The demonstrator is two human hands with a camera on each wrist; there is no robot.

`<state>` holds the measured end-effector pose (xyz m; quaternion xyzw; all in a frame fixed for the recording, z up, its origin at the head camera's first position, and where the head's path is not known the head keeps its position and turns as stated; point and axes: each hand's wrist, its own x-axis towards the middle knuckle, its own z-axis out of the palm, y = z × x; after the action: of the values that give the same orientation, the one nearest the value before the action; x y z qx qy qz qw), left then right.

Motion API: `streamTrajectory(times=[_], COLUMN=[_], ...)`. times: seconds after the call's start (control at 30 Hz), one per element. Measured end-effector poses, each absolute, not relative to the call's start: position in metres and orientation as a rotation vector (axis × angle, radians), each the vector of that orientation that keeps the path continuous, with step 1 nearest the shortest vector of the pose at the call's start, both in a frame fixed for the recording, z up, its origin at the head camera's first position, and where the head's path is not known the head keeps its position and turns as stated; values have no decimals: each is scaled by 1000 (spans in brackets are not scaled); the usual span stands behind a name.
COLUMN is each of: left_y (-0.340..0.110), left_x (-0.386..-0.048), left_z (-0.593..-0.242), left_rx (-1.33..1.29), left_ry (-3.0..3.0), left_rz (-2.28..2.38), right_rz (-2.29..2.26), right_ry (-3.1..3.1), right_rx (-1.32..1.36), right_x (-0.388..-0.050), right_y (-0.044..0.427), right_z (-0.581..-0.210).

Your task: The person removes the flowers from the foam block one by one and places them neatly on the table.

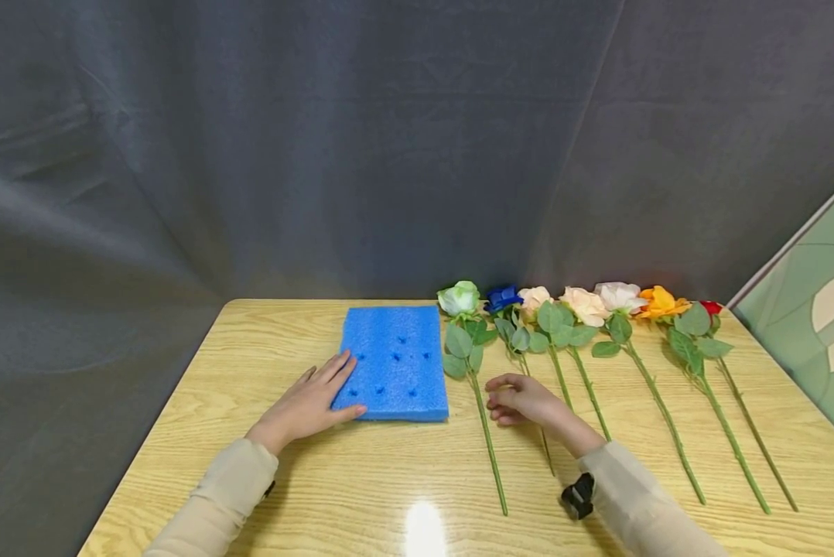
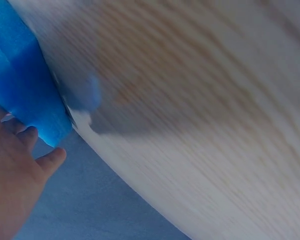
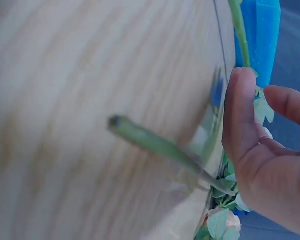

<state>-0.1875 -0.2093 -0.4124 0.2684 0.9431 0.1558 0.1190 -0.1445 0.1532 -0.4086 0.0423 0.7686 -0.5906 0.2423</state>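
Note:
A blue foam block (image 1: pixel 392 363) with several small dark holes in its top lies on the wooden table. My left hand (image 1: pixel 309 402) rests on the block's left edge, fingers spread; the left wrist view shows this hand (image 2: pixel 15 170) beside the blue foam (image 2: pixel 25 75). My right hand (image 1: pixel 521 401) hovers between the green-white rose (image 1: pixel 459 299) and the blue rose (image 1: pixel 504 299), fingers loosely bent, nothing in them. In the right wrist view a green stem (image 3: pixel 154 145) passes below this hand (image 3: pixel 269 135), and another stem stands beyond its fingertips.
To the right lie two peach roses, the nearer one (image 1: pixel 534 302) beside the blue rose, a pale pink rose (image 1: pixel 619 298), an orange rose (image 1: pixel 662 302) and a red rose (image 1: pixel 711 308), stems toward me. A dark curtain (image 1: pixel 389 155) hangs behind the table (image 1: pixel 264 340); a green patterned panel (image 1: pixel 807 333) stands at right.

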Motion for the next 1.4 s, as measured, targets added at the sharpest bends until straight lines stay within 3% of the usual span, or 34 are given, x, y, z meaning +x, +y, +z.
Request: streamTrajectory(times=[0.9,1.4], left_y=[-204,-195], left_x=[-184,-186], left_z=[-412,-411], left_rx=[767,735], left_ry=[2777,2887], left_rz=[458,478], right_rz=[-1668,-1676], right_ry=[2175,2369], right_rx=[47,39], right_x=[-144,-142], right_y=[178,197], right_z=[-388,-359])
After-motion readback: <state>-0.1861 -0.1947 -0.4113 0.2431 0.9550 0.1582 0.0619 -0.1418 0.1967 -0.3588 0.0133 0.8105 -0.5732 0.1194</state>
